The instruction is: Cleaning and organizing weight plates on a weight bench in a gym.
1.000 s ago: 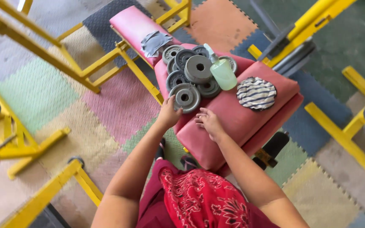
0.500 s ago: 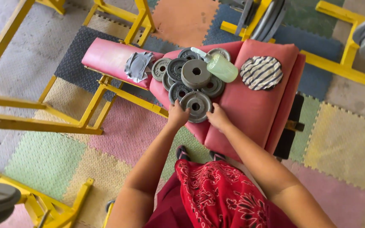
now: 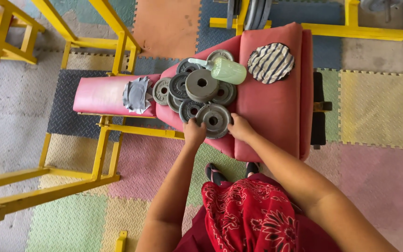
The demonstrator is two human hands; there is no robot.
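Shifted view since prior frame; bench now centred. Left hand (image 3: pixel 194 132) and right hand (image 3: pixel 239 127) clasped nearest weight plate (image 3: pixel 214 120) edges. Best lifted level, clear of stack.

You have grey plates (image 3: pixel 214 120) piled on a pink bench (image 3: pixel 276 107) patched with grey tape (image 3: pixel 136 94). Beside them lie a pale green bottle (image 3: pixel 227 70) and a black-and-white striped cloth (image 3: pixel 270 63). The frames (image 3: pixel 103 135) are yellow. Your skirt (image 3: pixel 253 214) is red with a white paisley print. The floor mats (image 3: pixel 374 109) run green, pink, yellow, orange, blue and grey.
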